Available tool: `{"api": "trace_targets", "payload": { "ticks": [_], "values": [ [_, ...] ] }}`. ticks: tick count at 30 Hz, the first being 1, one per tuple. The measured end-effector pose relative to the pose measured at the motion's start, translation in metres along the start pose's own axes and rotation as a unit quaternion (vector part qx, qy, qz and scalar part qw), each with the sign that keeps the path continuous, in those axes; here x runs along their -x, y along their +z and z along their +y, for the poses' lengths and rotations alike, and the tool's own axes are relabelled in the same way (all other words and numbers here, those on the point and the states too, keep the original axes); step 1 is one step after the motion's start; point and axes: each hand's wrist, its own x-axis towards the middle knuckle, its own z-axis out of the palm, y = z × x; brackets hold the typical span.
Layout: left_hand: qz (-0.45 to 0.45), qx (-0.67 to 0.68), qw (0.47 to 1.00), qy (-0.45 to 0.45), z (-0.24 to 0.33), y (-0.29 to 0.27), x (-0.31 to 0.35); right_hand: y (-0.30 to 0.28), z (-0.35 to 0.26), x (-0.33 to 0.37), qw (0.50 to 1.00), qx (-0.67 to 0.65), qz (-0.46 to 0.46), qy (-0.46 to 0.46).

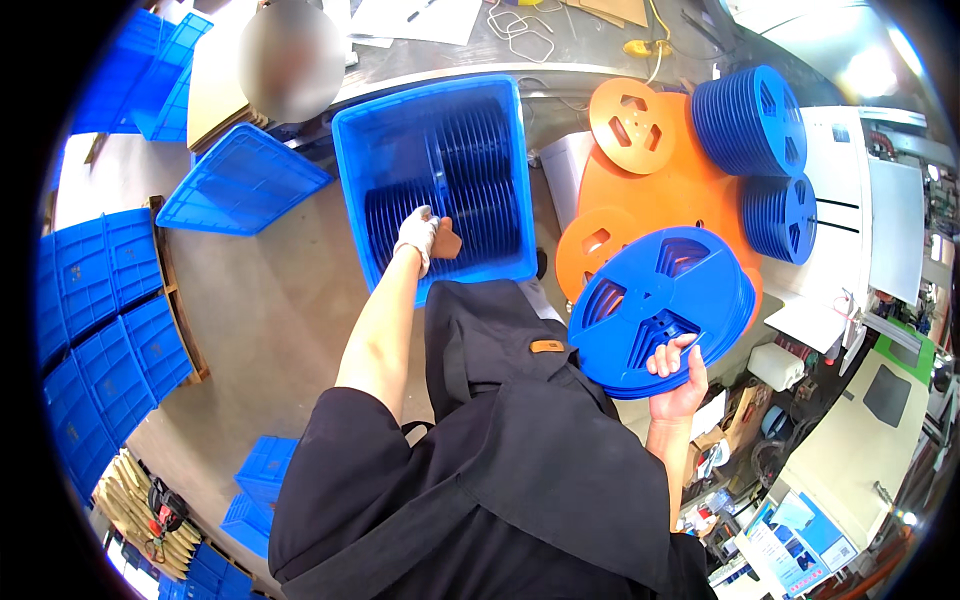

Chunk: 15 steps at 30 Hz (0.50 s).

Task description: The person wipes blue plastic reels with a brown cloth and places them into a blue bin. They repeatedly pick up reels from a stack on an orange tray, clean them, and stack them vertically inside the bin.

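Observation:
In a deep blue bin [350,150] stand several blue reel discs [480,200] on edge, in two rows. My left hand [415,238], in a white glove, reaches over the near row. A small brown flat piece [447,242] shows at its fingers, which look closed on it; its kind is unclear. On my right, a stack of large blue reel discs [655,300] with cut-out windows leans tilted. My bare right hand [678,375] has its fingers curled over the stack's near edge and a window. Beneath lies a large orange round plate [670,190].
Smaller orange discs [632,125] and two stacks of blue reels [750,122] stand on the orange plate. A workbench [450,62] with papers and wire runs behind the bin. Blue crates [120,260] stack on the left, near a blue lid [240,182].

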Motion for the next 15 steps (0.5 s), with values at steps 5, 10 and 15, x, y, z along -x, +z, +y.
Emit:
{"api": "trace_targets", "payload": {
  "ticks": [5, 10, 15],
  "values": [
    [0.032, 0.093, 0.995, 0.018, -0.011, -0.018, 0.043, 0.013, 0.000, 0.000, 0.996, -0.014, -0.081, -0.027],
    [0.084, 0.242, 0.965, 0.065, -0.064, -0.055, 0.050, 0.031, -0.001, -0.009, 0.986, -0.075, -0.147, 0.004],
    [0.026, 0.416, 0.897, 0.151, -0.019, -0.076, 0.089, 0.035, 0.001, -0.014, 0.963, -0.163, -0.213, 0.017]
  ]
}}
